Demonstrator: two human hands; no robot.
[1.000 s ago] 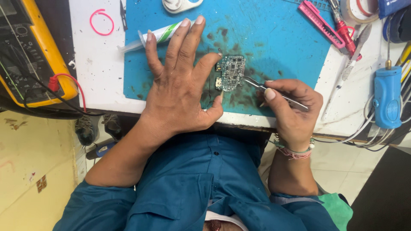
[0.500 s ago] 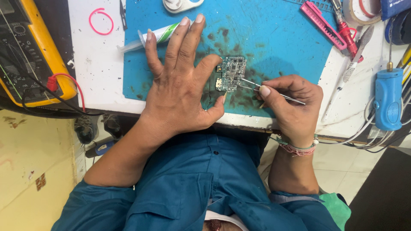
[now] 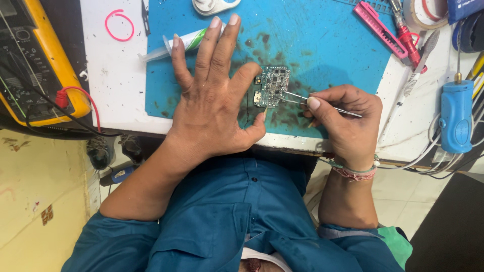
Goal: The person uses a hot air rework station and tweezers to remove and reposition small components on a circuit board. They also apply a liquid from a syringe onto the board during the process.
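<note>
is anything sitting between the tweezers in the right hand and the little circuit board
Nothing visible does. The thin metal tweezers in the right hand already reach the right edge of the small green circuit board on the blue mat; the left hand rests flat at its other side.

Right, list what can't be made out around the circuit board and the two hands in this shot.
1. Head view: the tweezers' tips on the circuit board are too small to show what they grip.
2. The right hand covers the tweezers' middle.
3. The left hand hides the blue mat beneath it.
4. The syringe tube is partly behind the left fingers.
5. The yellow meter is cut off by the left edge.
</note>
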